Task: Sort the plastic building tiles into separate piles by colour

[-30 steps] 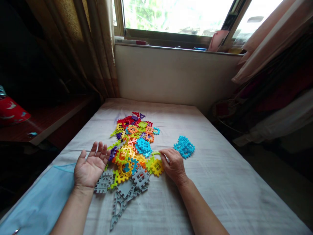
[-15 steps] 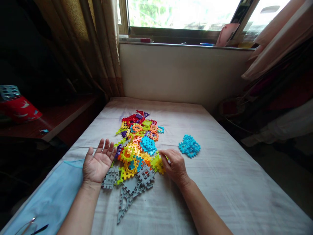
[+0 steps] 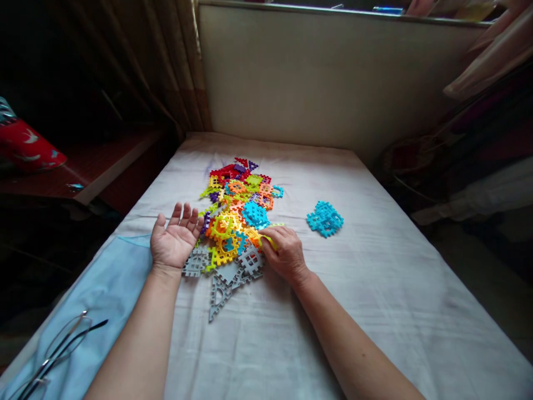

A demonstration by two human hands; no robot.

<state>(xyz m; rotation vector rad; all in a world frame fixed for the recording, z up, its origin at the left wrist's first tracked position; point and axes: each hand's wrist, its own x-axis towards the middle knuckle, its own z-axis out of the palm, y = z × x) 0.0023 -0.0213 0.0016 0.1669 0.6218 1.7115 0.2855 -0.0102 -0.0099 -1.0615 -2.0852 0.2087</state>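
Note:
My left hand (image 3: 175,241) lies palm up with its fingers spread, holding nothing. It is at the left edge of a heap of plastic interlocking tiles (image 3: 227,225) in many colours. At the right side of the heap, my right hand (image 3: 285,253) curls its thumb and fingers round a lime-green interlocking tile (image 3: 268,242), mostly hidden beneath the fingers. Just left of that hand is a grey window-shaped tile (image 3: 251,260); grey triangular tiles (image 3: 220,294) reach toward me. Stacked light-blue tiles (image 3: 255,215) rest on the heap.
Apart from the heap, a small pile of blue tiles (image 3: 325,219) sits to the right on the pale bedsheet (image 3: 358,311). Eyeglasses (image 3: 62,347) lie on a light-blue cloth (image 3: 110,294) at the left. Beyond stand a wooden ledge (image 3: 112,161) with a red container (image 3: 29,144) and a wall.
The view has tilted down, so the window has gone out of sight and more of the glasses shows. My right hand has moved left over the lime-green tiles; my left stays open.

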